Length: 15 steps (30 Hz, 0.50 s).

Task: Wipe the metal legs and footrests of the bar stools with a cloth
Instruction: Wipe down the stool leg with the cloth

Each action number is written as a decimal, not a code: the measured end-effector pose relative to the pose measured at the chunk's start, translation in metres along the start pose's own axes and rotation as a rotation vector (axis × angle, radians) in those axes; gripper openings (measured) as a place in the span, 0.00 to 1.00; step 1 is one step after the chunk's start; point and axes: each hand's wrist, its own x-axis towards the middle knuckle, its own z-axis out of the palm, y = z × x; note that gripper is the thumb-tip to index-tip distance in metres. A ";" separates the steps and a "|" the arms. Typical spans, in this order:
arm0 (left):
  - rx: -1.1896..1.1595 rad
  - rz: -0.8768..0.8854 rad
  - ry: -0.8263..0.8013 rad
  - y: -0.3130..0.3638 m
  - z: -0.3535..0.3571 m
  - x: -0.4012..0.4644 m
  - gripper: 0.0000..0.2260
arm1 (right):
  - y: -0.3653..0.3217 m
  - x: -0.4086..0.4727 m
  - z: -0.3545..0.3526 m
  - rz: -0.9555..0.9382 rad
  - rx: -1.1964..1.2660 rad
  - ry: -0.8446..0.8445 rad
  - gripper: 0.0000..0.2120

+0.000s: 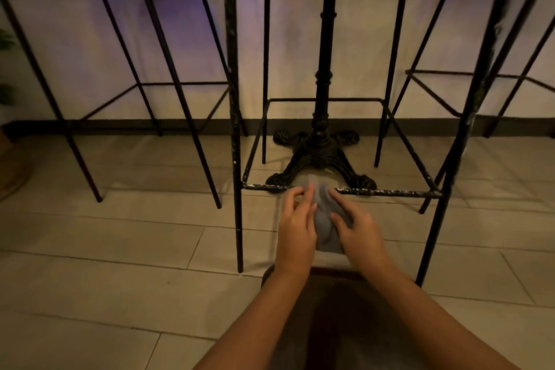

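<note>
A black metal bar stool stands right in front of me, its paint chipped white along the front footrest bar (pixel 390 192) and the front left leg (pixel 237 159). A grey cloth (pixel 326 219) is draped over the middle of that footrest bar and hangs down toward me. My left hand (pixel 295 225) pinches the cloth's left side at the bar. My right hand (pixel 357 228) holds the cloth's right side with fingers curled onto it. The front right leg (pixel 456 153) slants up to the right.
A second stool (pixel 168 75) stands at the left and a third (pixel 450 90) at the right. An ornate black table pedestal (pixel 321 147) sits behind the footrest. Pale floor tiles (pixel 120 249) run to a dark baseboard under the wall. My knee is below my arms.
</note>
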 end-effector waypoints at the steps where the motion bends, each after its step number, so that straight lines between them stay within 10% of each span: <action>1: 0.000 0.015 0.043 0.005 -0.008 0.007 0.18 | -0.012 0.005 0.000 -0.042 -0.004 0.036 0.22; 15: -0.144 -0.042 0.329 0.021 -0.085 0.077 0.22 | -0.152 0.074 0.000 -0.386 0.177 0.124 0.21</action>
